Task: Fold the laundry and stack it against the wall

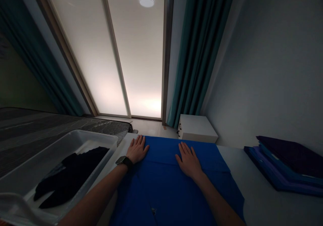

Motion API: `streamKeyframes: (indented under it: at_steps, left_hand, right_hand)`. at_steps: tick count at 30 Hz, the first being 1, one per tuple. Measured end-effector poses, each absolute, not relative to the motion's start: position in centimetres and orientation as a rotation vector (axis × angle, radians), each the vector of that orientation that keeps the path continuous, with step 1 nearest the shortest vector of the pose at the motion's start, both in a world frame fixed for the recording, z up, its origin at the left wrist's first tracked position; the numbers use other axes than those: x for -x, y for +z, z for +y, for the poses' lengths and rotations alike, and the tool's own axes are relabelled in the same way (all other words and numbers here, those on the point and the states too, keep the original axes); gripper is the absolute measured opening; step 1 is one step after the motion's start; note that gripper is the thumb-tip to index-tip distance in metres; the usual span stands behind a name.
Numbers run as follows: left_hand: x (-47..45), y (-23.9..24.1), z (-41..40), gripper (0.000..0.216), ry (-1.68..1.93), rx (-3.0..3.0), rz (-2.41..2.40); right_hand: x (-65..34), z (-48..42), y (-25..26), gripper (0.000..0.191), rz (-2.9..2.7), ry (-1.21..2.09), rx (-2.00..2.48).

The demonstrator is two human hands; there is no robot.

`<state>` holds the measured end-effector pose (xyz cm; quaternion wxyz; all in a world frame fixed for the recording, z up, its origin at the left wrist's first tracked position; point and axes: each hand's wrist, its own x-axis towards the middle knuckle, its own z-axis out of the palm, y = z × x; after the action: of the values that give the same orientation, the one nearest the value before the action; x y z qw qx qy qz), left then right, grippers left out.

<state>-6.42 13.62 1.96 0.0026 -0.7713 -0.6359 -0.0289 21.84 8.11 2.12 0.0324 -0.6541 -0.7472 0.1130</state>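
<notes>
A blue garment, perhaps a shirt, lies spread over a white table, with a fold line across its far part. Near its far left corner my left hand rests flat, fingers stretched out, partly on the cloth and partly at its edge. A dark watch is on that wrist. My right hand presses flat on the far middle of the garment, fingers a little spread. Neither hand grips anything. A small pale mark shows low on the cloth.
To the left stands a clear plastic bin with dark clothes inside, beside a grey mattress. A stack of folded clothes lies at the right. Beyond are a white cabinet, teal curtains and lit sliding doors.
</notes>
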Motion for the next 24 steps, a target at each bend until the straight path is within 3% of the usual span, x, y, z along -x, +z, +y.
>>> streamKeyframes:
  at_steps: [4, 16, 20, 24]
  left_hand:
    - [5.6, 2.2, 13.9, 0.063, -0.185, 2.536, -1.828]
    - [5.7, 1.6, 15.1, 0.068, -0.138, 2.418, -1.993]
    - [5.6, 1.6, 15.0, 0.07, -0.101, 2.424, -1.996]
    - [5.6, 1.7, 15.0, 0.072, -0.092, 2.425, -2.003]
  right_hand:
    - [-22.5, 8.4, 1.7, 0.074, -2.28, 0.353, 2.087]
    - [-23.0, 8.2, 1.6, 0.084, -2.224, 0.405, 2.172]
    - [-23.7, 8.7, 2.4, 0.075, -2.219, 0.449, 2.124]
    - [-26.3, 10.0, 2.7, 0.066, -2.121, 0.282, 2.163]
